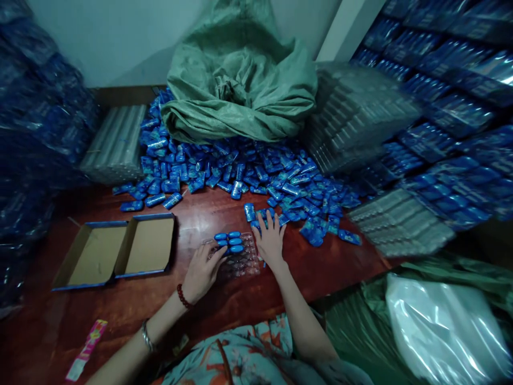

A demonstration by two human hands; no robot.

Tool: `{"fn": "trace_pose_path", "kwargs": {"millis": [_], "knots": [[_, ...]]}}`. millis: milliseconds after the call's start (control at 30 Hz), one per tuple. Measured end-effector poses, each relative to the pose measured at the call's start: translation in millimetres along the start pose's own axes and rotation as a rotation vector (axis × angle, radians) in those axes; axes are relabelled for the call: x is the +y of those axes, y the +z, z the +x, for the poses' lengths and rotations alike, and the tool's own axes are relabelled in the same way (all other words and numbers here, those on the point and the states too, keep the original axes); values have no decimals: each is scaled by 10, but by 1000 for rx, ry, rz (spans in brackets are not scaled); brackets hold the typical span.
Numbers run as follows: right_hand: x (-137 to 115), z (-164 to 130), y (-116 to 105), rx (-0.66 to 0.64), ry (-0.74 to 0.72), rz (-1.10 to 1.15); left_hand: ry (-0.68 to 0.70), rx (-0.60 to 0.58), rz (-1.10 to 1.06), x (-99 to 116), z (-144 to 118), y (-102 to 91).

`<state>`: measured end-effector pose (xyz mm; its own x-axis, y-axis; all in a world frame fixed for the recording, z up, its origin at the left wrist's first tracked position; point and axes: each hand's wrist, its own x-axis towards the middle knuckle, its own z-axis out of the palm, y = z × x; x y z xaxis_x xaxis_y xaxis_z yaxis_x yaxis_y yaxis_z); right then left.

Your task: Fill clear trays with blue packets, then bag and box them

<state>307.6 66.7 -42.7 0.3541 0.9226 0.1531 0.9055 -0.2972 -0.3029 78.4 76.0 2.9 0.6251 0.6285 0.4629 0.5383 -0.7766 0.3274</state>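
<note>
A clear plastic tray with moulded hollows lies on the table, several glossy blue packets sitting in its upper part. My left hand is at the tray's left side, fingers curled, with thumb and forefinger closed about a blue packet at the left of the rows. Its fingertips are partly hidden. Just beyond the tray's right edge, my right hand lies palm down with fingers spread over a few loose blue packets. It grips none that I can see.
A big heap of blue packets spreads behind, under a green sack. An open cardboard box stands left. Stacked clear trays are at right and far left. A pink strip lies front left. Blue packs are piled right.
</note>
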Motion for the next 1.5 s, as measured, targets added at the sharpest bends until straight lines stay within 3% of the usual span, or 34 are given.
{"fn": "trace_pose_path", "kwargs": {"millis": [100, 167, 233, 300, 400, 533, 667, 800, 933, 1000, 1100, 1167, 1267, 1333, 1400, 1500], "knots": [[-56, 158, 35, -29, -44, 271, -108, 102, -184, -126, 149, -78], [-18, 248, 22, 17, -60, 515, -194, 116, -289, -290, 360, -105], [39, 318, -14, 134, -35, 683, -258, 44, -344, -487, 642, -72], [84, 367, -74, 226, 3, 706, -267, -109, -333, -666, 945, 40], [84, 411, -202, 207, -21, 540, -228, -288, -312, -810, 1326, 329], [-65, 450, -370, -74, -255, 211, -213, -360, -357, -800, 1589, 716], [-311, 489, -413, -306, -399, -152, -243, -398, -386, -830, 1633, 849], [-478, 525, -351, -345, -406, -231, -302, -381, -381, -985, 1498, 741], [-355, 489, -357, -319, -410, -186, -407, -267, -351, -1116, 1196, 508], [-167, 383, -417, -201, -364, -3, -474, -174, -333, -1127, 960, 333], [123, 61, -539, -7, -193, 461, -544, -60, -314, -1045, 463, -17], [210, -224, -596, -16, -114, 685, -549, -29, -330, -920, 82, -265], [123, -597, -577, -86, -158, 777, -592, -127, -379, -640, -375, -513], [-6, -732, -492, -56, -237, 732, -634, -141, -390, -428, -518, -531], [-112, -768, -390, -11, -353, 660, -627, -76, -377, -244, -533, -443], [-174, -718, -319, -30, -574, 522, -492, 28, -346, -89, -436, -244]]}}
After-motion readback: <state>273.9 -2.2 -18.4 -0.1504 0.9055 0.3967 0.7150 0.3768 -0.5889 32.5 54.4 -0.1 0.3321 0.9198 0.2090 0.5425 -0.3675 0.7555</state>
